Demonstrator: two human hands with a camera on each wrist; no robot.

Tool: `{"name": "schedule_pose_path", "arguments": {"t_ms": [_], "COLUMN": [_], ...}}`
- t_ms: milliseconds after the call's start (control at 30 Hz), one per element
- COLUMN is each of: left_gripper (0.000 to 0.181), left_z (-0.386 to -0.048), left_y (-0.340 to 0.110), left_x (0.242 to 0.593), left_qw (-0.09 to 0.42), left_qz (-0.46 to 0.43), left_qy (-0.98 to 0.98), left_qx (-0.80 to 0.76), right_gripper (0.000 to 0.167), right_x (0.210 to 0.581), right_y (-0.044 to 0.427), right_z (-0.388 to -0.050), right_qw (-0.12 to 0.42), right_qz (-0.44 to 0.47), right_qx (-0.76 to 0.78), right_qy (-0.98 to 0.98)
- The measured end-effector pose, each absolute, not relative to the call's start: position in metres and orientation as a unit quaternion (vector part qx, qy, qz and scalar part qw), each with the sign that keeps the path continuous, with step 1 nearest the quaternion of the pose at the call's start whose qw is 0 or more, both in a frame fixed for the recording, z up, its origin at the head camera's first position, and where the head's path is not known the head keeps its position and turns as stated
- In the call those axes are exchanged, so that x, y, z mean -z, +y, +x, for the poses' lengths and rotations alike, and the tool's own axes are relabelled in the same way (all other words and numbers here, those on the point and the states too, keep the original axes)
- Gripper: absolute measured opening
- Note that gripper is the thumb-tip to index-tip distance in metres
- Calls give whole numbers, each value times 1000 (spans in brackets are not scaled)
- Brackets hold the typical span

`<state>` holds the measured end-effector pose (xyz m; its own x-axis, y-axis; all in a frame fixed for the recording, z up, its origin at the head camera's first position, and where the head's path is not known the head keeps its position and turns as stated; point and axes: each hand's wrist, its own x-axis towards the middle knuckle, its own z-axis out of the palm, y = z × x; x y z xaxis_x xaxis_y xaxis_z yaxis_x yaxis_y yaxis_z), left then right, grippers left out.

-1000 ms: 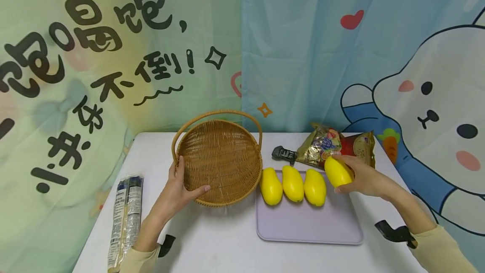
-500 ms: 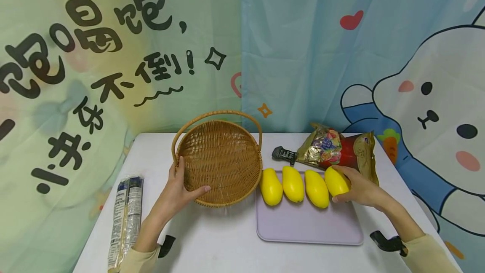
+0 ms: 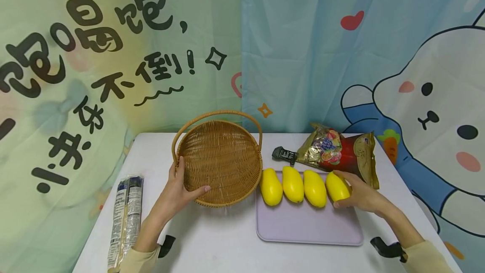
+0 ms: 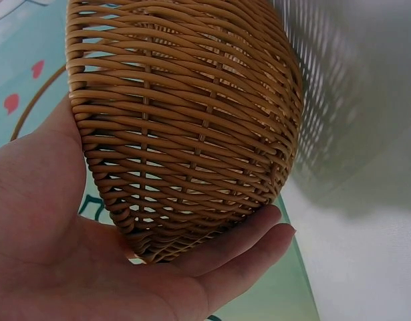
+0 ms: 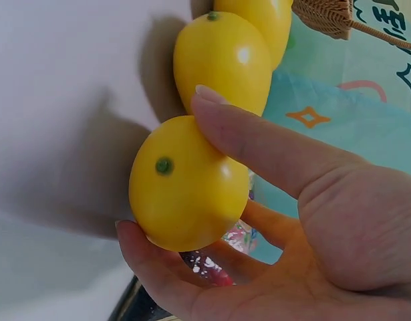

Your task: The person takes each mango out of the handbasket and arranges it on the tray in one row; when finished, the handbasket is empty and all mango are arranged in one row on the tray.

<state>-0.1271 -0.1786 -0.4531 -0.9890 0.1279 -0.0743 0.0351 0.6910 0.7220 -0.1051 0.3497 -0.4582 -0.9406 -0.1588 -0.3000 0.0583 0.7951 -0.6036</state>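
My left hand (image 3: 177, 198) grips the left side of a wicker basket (image 3: 219, 159), which is tipped so its hollow faces me. In the left wrist view, fingers and thumb lie around the basket's woven wall (image 4: 192, 127). At the tray's right end, my right hand (image 3: 361, 195) holds a yellow mango (image 3: 338, 186) between thumb and fingers. The right wrist view shows that mango (image 5: 192, 187) beside its neighbour (image 5: 222, 60). Three more mangoes, a left one (image 3: 271, 186), a middle one (image 3: 293, 184) and a right one (image 3: 315, 188), lie in a row on the lilac tray (image 3: 307, 226).
Behind the tray lies a gold and red snack bag (image 3: 341, 151), with a small black packet (image 3: 284, 154) to its left. A long clear-wrapped package (image 3: 125, 222) lies at the table's left edge. Printed curtains (image 3: 288, 54) hang behind the white table (image 3: 212, 243).
My right hand has brought its mango down and towards me, onto the tray's right end. The neighbouring mango has shifted slightly. My left hand and the basket have stayed put.
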Motion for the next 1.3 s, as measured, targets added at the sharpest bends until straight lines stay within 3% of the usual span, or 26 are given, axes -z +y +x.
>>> {"name": "schedule_pose_path", "arguments": {"t_ms": [800,1300], "left_gripper": [128,126], "left_z": [-130,-136], "left_y": [-179,-184], "left_x": [454,451], "left_qw": [66,73], "left_qz": [46,53], "left_qy": [917,915], "left_qx": [-390,-393], "right_gripper": [105,105], "right_x": [470,459], "right_y": [345,341], "right_z": [-100,-105], "right_qw": [127,143], "right_qz": [-44,-22], "right_qx": [289,268], "right_qy": [948,953]}}
